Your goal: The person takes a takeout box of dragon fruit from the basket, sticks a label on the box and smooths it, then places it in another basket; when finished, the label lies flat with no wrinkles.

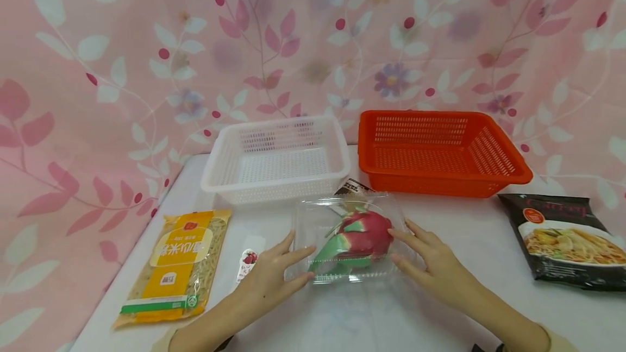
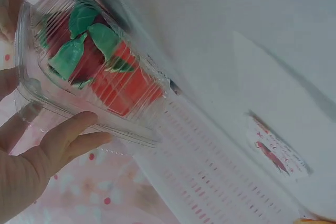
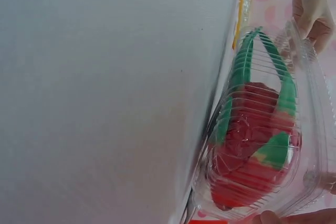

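A clear plastic box [image 1: 305, 216] with a ridged lid lies on the white table in front of me. Inside it is a red dragon fruit [image 1: 362, 238] with green scales, which looks like a model. The left hand [image 1: 274, 270] touches the box's left side, its fingers spread and fairly straight along the rim. On the opposite side, the right hand [image 1: 435, 265] rests extended fingers against the lid and edge. In the left wrist view, fingertips [image 2: 84, 121] lie along the clear rim. The right wrist view partly hides the right hand behind the box.
A white basket [image 1: 279, 192] and a red basket [image 1: 440, 181] stand behind. A yellow noodle pack [image 1: 176, 265] lies left, and a black noodle pack [image 1: 567, 243] right. A small fruit-picture card [image 1: 248, 262] lies beside the left hand; a dark printed card [image 1: 353, 186] is behind the box.
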The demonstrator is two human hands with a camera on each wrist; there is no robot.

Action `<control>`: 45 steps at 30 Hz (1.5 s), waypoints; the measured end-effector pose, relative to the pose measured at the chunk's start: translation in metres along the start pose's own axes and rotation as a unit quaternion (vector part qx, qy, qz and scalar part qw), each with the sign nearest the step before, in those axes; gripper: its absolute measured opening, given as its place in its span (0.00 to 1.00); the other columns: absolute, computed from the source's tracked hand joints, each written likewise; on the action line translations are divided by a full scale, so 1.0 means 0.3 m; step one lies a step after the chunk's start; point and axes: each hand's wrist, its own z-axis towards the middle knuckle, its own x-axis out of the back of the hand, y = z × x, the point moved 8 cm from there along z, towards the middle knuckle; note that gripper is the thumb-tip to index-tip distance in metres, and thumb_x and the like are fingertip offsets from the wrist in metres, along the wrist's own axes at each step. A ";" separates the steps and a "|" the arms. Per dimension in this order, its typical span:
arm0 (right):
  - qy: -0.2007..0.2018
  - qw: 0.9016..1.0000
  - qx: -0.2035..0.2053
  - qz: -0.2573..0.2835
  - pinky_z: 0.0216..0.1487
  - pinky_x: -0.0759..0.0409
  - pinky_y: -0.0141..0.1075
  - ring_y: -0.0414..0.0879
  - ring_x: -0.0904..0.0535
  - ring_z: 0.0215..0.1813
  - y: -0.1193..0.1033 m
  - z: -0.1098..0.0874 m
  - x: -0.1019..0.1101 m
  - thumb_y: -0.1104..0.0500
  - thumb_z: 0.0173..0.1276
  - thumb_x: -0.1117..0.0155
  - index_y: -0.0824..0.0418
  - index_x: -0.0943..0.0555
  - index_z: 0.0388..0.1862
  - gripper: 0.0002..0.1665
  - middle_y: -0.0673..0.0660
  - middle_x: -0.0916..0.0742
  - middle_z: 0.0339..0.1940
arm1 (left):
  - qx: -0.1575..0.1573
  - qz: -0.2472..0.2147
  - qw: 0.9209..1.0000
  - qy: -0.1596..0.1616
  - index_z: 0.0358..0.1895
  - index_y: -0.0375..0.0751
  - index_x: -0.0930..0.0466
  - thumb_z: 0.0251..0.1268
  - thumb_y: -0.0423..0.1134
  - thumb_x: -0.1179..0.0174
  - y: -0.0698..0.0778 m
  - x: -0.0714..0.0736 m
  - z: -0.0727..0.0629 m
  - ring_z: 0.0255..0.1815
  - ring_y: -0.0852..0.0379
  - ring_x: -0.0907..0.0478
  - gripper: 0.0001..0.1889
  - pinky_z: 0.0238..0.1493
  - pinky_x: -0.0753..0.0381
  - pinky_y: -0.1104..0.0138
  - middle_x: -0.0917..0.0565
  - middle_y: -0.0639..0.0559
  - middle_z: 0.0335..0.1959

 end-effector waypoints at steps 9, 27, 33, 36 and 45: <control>-0.048 0.997 -0.020 -0.055 0.45 0.27 0.60 0.63 0.31 0.59 -0.004 -0.013 -0.021 0.45 0.59 0.36 0.47 0.28 0.62 0.31 0.65 0.33 0.67 | 0.028 0.016 0.998 -0.048 0.55 0.50 0.22 0.51 0.40 0.32 -0.032 -0.022 -0.023 0.52 0.37 0.26 0.24 0.44 0.22 0.55 0.35 0.26 0.60; -0.044 0.989 0.043 -0.135 0.39 0.22 0.53 0.56 0.23 0.48 -0.037 -0.026 0.020 0.48 0.53 0.31 0.43 0.30 0.63 0.36 0.62 0.21 0.53 | 0.163 -0.001 0.957 -0.240 0.69 0.46 0.43 0.60 0.48 0.41 -0.309 0.051 -0.081 0.64 0.43 0.38 0.35 0.60 0.37 0.48 0.36 0.44 0.66; -0.034 0.990 0.054 -0.128 0.44 0.23 0.53 0.54 0.27 0.52 -0.044 -0.024 0.027 0.49 0.54 0.31 0.47 0.27 0.61 0.33 0.60 0.21 0.52 | 0.222 0.058 0.938 -0.259 0.68 0.40 0.40 0.56 0.47 0.37 -0.396 0.039 -0.113 0.67 0.31 0.51 0.37 0.59 0.50 0.37 0.42 0.35 0.68; -0.022 0.990 0.077 -0.118 0.45 0.24 0.52 0.54 0.28 0.53 -0.052 -0.022 0.031 0.51 0.54 0.31 0.50 0.26 0.60 0.32 0.61 0.21 0.51 | 0.243 0.081 0.926 -0.278 0.67 0.42 0.39 0.54 0.48 0.36 -0.422 0.018 -0.134 0.68 0.32 0.52 0.37 0.58 0.51 0.35 0.43 0.37 0.69; -0.037 0.990 0.075 -0.112 0.47 0.25 0.54 0.56 0.30 0.55 -0.043 -0.024 0.029 0.51 0.56 0.32 0.50 0.27 0.60 0.31 0.61 0.21 0.52 | 0.238 0.092 0.929 -0.267 0.64 0.43 0.34 0.50 0.45 0.33 -0.427 0.000 -0.137 0.64 0.32 0.43 0.35 0.57 0.44 0.37 0.36 0.41 0.66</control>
